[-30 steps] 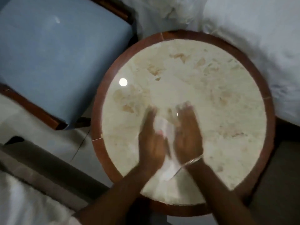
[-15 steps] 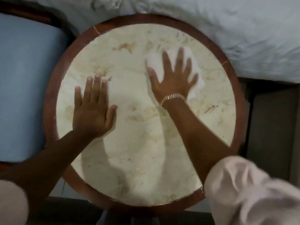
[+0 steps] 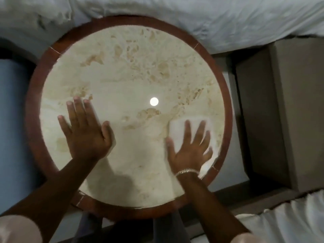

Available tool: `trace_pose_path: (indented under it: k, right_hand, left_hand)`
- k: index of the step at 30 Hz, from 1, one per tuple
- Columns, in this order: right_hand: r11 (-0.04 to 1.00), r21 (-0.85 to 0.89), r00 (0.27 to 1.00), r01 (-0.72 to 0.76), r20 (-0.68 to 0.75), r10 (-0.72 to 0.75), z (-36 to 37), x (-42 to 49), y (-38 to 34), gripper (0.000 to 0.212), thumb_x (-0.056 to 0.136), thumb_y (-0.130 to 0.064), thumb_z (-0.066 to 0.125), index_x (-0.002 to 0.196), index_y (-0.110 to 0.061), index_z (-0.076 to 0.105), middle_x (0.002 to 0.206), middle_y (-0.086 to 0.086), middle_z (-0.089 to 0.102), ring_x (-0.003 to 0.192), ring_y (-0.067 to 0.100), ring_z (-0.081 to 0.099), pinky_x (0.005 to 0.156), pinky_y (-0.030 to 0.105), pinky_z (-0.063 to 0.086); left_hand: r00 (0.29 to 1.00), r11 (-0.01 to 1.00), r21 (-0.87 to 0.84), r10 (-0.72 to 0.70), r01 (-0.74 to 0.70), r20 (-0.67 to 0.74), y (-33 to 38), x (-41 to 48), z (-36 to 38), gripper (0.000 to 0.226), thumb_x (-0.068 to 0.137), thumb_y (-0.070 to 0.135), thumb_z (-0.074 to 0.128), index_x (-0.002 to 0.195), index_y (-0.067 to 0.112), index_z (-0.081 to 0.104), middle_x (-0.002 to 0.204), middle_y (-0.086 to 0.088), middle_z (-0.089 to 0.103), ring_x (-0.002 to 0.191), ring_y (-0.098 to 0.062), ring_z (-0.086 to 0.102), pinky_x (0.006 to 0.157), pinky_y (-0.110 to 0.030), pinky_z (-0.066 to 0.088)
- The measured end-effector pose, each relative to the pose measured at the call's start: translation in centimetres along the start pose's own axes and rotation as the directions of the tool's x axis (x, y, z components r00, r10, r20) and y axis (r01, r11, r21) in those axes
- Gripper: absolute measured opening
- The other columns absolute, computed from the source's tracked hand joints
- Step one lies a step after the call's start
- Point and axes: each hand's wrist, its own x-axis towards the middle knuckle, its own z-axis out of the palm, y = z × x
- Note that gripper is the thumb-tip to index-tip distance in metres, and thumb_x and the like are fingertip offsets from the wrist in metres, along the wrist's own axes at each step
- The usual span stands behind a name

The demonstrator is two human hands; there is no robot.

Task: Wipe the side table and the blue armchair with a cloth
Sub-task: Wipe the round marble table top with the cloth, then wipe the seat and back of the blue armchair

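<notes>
Right now the right hand (image 3: 190, 146) lies flat with fingers spread, pressing a white cloth (image 3: 184, 125) onto the near right part of the round side table (image 3: 122, 76), close to its reddish wooden rim (image 3: 228, 109). The left hand (image 3: 85, 130) is also flat and open on the marble top, gripping nothing, apparently bracing. The blue armchair (image 3: 12, 120) sits just beside the table on the left, not yet reached by the cloth.

With the cloth only pinned under an open palm, I'd guess it could slip out or slide past the rim and drop to the floor if the stroke runs too wide. Leaning hard through the left palm might also rock the table. White bedding (image 3: 228, 20) crowds the far edge. No containers are anywhere in sight.
</notes>
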Motion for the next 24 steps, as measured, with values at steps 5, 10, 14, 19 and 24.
trace_pose_path:
  k: [5, 10, 14, 19, 24]
  right_hand:
    - [0.847, -0.027, 0.84, 0.531, 0.15, -0.522, 2.9, -13.2, -5.9, 0.079, 0.082, -0.072, 0.049, 0.152, -0.042, 0.033, 0.167, 0.009, 0.022, 0.148, 0.041, 0.029, 0.105, 0.068, 0.029]
    - [0.991, -0.007, 0.98, 0.133, 0.154, -0.13, 1.0, -12.1, -12.3, 0.071, 0.074, -0.061, 0.051, 0.133, -0.023, 0.058, 0.152, 0.024, 0.042, 0.108, 0.054, 0.056, 0.083, 0.059, 0.049]
    - [0.924, 0.055, 0.917, 0.377, 0.115, -0.381, 1.9, -14.4, -25.4, 0.066, 0.074, -0.044, 0.074, 0.135, -0.022, 0.06, 0.153, 0.023, 0.043, 0.115, 0.053, 0.053, 0.088, 0.057, 0.046]
    - [0.806, 0.292, 0.819, 0.515, 0.111, -0.563, 5.3, -17.9, -45.2, 0.065, 0.09, -0.05, 0.06, 0.149, -0.031, 0.042, 0.163, 0.006, 0.029, 0.141, 0.037, 0.036, 0.114, 0.048, 0.031]
    - [0.809, 0.263, 0.83, 0.525, 0.051, -0.555, 8.9, -19.1, -61.1, 0.064, 0.093, -0.063, 0.041, 0.152, -0.039, 0.029, 0.167, 0.005, 0.017, 0.145, 0.041, 0.025, 0.111, 0.061, 0.026]
  left_hand:
    - [0.988, 0.995, -0.099, 0.047, -0.032, 0.147, -0.8, 0.1, -2.8, 0.079, 0.103, 0.046, 0.034, 0.161, -0.002, 0.011, 0.169, -0.028, 0.009, 0.158, -0.045, 0.006, 0.128, -0.062, 0.006]
    - [0.937, 0.869, -0.487, 0.24, -0.089, 0.256, -8.4, 0.1, -7.2, 0.083, 0.102, 0.049, 0.042, 0.161, 0.004, 0.006, 0.172, -0.018, 0.001, 0.161, -0.033, -0.001, 0.131, -0.048, 0.0]
    - [0.962, 0.894, -0.445, 0.17, -0.058, 0.216, -23.7, -1.2, -11.7, 0.084, 0.098, 0.054, 0.032, 0.162, 0.006, 0.007, 0.173, -0.015, 0.0, 0.158, -0.028, -0.01, 0.13, -0.051, -0.002]
    - [0.986, 0.967, -0.246, -0.016, 0.058, 0.167, -42.9, -4.4, -16.0, 0.094, 0.096, 0.066, 0.019, 0.16, -0.002, 0.013, 0.17, -0.023, 0.008, 0.159, -0.038, 0.002, 0.128, -0.061, 0.008]
    - [0.996, 0.988, 0.141, 0.064, -0.055, -0.055, -56.3, -3.3, -19.2, 0.083, 0.099, 0.051, 0.031, 0.158, -0.005, 0.019, 0.168, -0.03, 0.015, 0.157, -0.047, 0.013, 0.124, -0.065, 0.014]
